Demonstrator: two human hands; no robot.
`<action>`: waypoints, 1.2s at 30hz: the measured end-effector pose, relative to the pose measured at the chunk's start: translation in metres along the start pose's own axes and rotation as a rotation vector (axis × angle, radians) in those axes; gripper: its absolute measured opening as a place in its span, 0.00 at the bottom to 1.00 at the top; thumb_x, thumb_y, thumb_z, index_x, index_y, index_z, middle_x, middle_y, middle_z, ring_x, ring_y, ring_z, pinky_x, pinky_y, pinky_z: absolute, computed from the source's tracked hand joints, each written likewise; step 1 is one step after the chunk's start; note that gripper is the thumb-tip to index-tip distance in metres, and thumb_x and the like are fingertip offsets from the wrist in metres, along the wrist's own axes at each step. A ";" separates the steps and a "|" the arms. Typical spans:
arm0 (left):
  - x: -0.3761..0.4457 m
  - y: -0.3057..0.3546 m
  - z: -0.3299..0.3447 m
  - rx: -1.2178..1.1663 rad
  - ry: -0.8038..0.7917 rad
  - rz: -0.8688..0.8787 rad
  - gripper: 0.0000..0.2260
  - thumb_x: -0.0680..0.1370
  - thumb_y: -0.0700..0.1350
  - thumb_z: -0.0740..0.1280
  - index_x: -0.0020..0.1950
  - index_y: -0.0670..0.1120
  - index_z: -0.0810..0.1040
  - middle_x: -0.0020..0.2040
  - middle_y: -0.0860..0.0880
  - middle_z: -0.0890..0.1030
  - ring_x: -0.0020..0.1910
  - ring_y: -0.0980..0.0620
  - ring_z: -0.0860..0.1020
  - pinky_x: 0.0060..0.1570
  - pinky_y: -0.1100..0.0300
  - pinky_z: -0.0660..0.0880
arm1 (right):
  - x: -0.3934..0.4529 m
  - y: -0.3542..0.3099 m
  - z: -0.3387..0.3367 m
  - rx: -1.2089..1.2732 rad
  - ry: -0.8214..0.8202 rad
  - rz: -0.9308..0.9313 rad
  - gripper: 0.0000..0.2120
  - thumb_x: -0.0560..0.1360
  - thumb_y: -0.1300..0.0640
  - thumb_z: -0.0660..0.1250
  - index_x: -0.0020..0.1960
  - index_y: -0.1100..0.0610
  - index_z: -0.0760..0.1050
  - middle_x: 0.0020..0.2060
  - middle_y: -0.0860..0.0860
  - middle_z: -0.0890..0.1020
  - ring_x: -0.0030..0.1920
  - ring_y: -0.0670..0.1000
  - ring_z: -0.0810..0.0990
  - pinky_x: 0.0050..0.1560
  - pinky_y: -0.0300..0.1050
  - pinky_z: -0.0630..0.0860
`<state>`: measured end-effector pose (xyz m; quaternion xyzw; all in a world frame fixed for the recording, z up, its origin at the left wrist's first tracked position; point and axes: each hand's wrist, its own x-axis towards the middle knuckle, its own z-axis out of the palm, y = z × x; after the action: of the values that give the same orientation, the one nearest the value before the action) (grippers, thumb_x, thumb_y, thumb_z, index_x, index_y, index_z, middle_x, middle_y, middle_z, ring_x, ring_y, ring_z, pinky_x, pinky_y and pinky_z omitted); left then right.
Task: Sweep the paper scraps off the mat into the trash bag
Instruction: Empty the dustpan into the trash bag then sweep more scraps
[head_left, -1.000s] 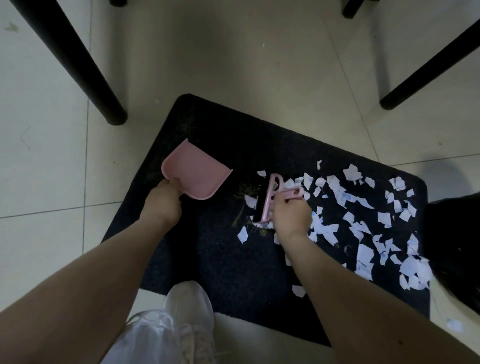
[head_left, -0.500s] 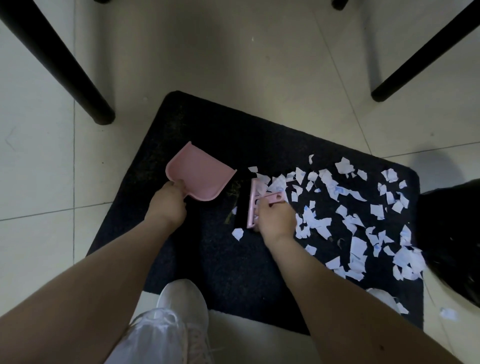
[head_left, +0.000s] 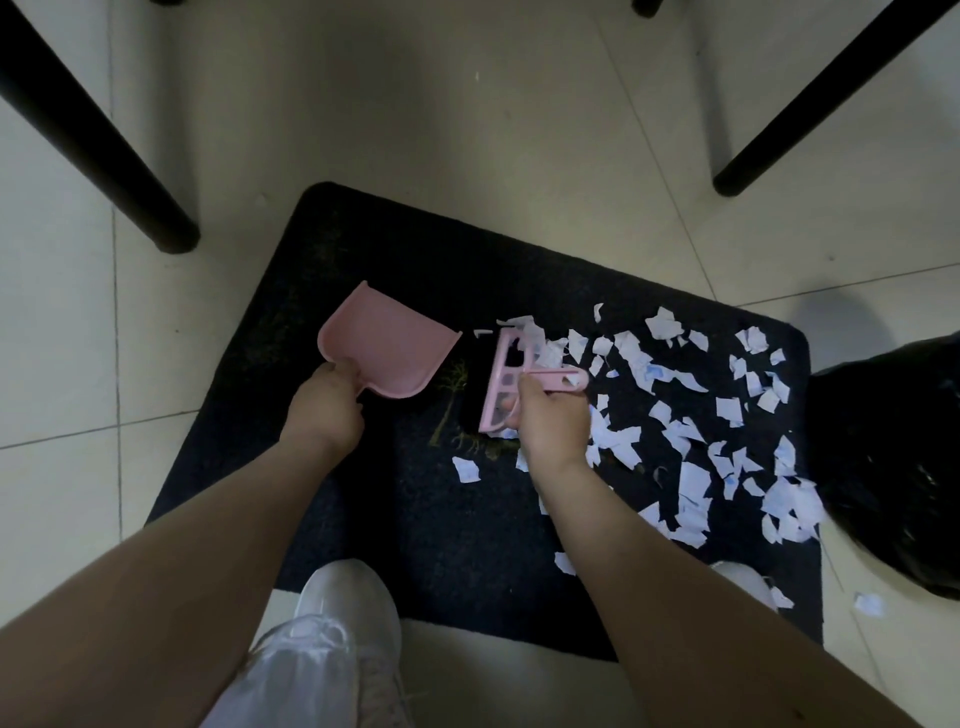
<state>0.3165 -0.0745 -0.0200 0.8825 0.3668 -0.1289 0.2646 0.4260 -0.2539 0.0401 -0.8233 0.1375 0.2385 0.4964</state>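
Since the paper scraps (head_left: 691, 410) are thin and very light, likely to flutter or snag on the fuzzy dark mat (head_left: 363, 249), short low strokes seem best; they lie over the mat's right half beside the trash bag (head_left: 893, 457); left hand (head_left: 324, 410) fingers grip the dustpan (head_left: 387, 351) handle; right hand (head_left: 553, 421) fingers grip the brush (head_left: 501, 384) handle.

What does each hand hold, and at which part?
Left hand grips the pink dustpan by its short handle. Right hand grips the pink brush by its handle.
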 end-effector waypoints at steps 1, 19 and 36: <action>0.000 -0.001 0.000 -0.004 0.002 -0.010 0.16 0.74 0.34 0.65 0.62 0.36 0.72 0.60 0.36 0.73 0.57 0.37 0.74 0.53 0.51 0.72 | 0.000 0.001 0.004 -0.033 -0.050 0.011 0.12 0.76 0.58 0.63 0.34 0.58 0.75 0.30 0.49 0.80 0.29 0.47 0.77 0.31 0.39 0.71; 0.002 0.004 0.000 -0.015 0.002 0.028 0.13 0.74 0.33 0.65 0.59 0.35 0.73 0.58 0.35 0.74 0.56 0.37 0.75 0.53 0.51 0.72 | 0.027 0.001 -0.030 -0.067 0.170 0.000 0.14 0.76 0.59 0.62 0.32 0.58 0.72 0.29 0.52 0.77 0.27 0.49 0.73 0.27 0.41 0.67; -0.008 0.012 0.004 0.006 -0.028 0.045 0.14 0.74 0.35 0.66 0.59 0.36 0.72 0.59 0.36 0.74 0.56 0.36 0.74 0.52 0.49 0.73 | 0.001 0.028 -0.039 -0.400 -0.018 -0.082 0.14 0.78 0.53 0.60 0.40 0.60 0.78 0.36 0.55 0.83 0.32 0.53 0.78 0.29 0.41 0.72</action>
<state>0.3198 -0.0880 -0.0153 0.8894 0.3429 -0.1365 0.2699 0.4240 -0.3012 0.0335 -0.9083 0.0494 0.2480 0.3332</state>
